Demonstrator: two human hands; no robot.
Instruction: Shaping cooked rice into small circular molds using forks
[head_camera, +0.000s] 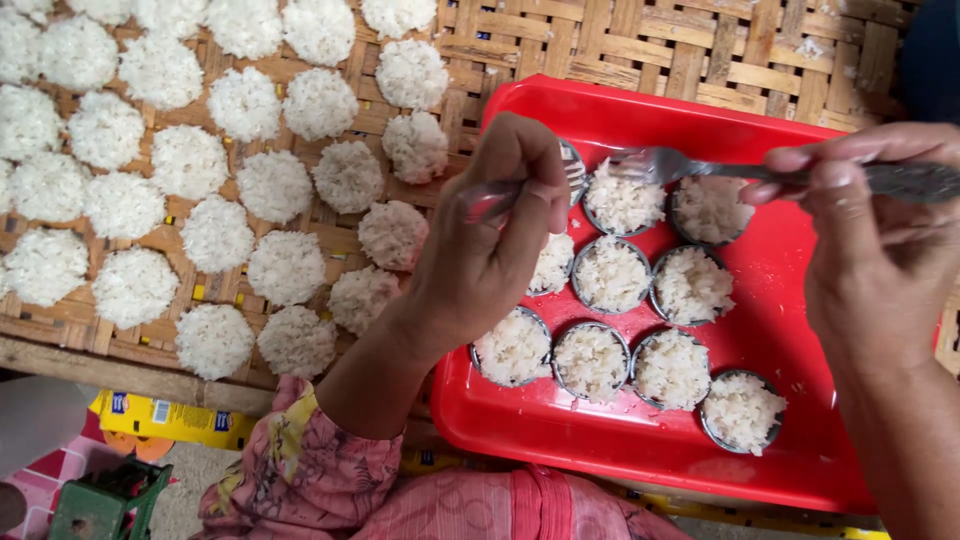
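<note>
My left hand (495, 235) hovers over the left side of a red plastic tray (785, 290), fingers curled around a small round metal mould (572, 168) that is mostly hidden by them. My right hand (880, 250) grips the handle of a metal fork (680, 166). The fork's tines reach left to the rice beside my left fingertips. Several round metal moulds packed with white rice (612, 275) sit in rows in the tray.
A woven bamboo tray (620, 45) lies to the left and behind, carrying several round white rice cakes (190, 160) in rows. Below its edge are a yellow box (170, 420) and a green object (100, 500). My pink patterned clothing (330, 480) fills the bottom.
</note>
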